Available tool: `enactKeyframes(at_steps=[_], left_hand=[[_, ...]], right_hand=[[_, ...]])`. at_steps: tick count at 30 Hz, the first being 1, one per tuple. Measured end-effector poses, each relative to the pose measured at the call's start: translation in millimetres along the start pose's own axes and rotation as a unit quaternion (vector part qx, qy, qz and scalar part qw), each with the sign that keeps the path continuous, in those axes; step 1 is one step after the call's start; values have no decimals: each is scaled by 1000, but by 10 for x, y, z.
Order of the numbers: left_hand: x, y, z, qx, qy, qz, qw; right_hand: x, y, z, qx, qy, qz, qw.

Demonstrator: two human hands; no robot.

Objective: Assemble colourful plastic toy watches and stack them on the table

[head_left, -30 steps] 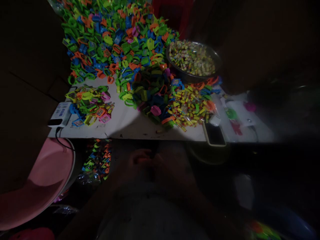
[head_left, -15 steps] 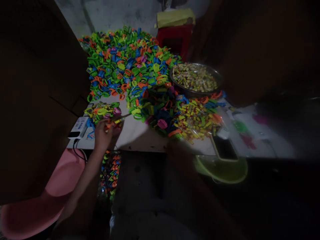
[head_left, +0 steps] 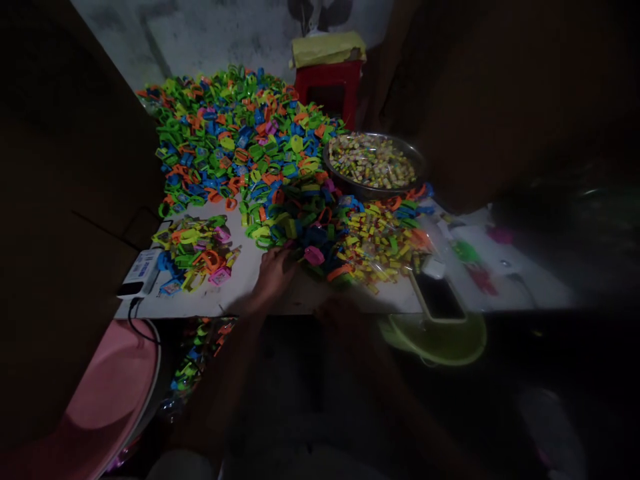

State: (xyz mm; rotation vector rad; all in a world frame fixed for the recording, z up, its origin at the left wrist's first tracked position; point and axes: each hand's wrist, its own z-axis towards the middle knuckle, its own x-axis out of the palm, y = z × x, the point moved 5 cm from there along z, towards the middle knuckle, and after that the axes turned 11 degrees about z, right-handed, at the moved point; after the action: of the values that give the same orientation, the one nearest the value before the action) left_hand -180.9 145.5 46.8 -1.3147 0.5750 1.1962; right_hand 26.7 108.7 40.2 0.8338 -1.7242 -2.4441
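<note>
My left hand (head_left: 274,272) reaches to the front edge of a large heap of bright plastic pieces (head_left: 225,143) that look like toy watches, with bands in green, blue, orange and pink. Its fingers stretch forward at the heap, and I see nothing held in them. My right hand (head_left: 340,315) is in deep shadow at the table's front edge; its fingers cannot be made out. Just beyond the hands lies a pink toy watch (head_left: 314,255). On the left is a smaller pile of toy watches and small yellow pieces (head_left: 196,250).
Small yellow pieces (head_left: 380,243) lie spread on the right, before a metal bowl (head_left: 345,183) full of similar ones. A phone (head_left: 440,297) rests by the edge, over a green basin (head_left: 450,347). At left are a white device (head_left: 143,270) with a cable and a pink basin (head_left: 115,387).
My left hand has moved right, from the small left pile to the front of the large heap. Orange toy watches now rest on the small pile. The view has shifted slightly.
</note>
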Motion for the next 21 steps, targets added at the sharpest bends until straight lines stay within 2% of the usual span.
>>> enactKeyframes(at_steps=[3,8,10,12,15,18,21], left_hand=[[89,5,92,-34,-3,-4,999],[-70,163,-12,-84,8,-21,996],[-172,187,-153,-97,20,-30,995],[-240,176,-352,-104,51,-58,992],[-274,110,-713,-102,102,-105,984],[-279,23,-1020,-74,112,-106,985],[-258,-60,-1178,-75,122,-148,979]], right_hand=[[80,-36,-33,-14,33,-16,999],[133,-131,-62,-28,53,-32,998],[116,-157,-64,3,19,9,1000],[114,-183,-75,66,-4,78,995],[154,-161,-84,131,7,195,972],[204,-73,-80,126,28,278,952],[304,43,-144,114,73,290,948]])
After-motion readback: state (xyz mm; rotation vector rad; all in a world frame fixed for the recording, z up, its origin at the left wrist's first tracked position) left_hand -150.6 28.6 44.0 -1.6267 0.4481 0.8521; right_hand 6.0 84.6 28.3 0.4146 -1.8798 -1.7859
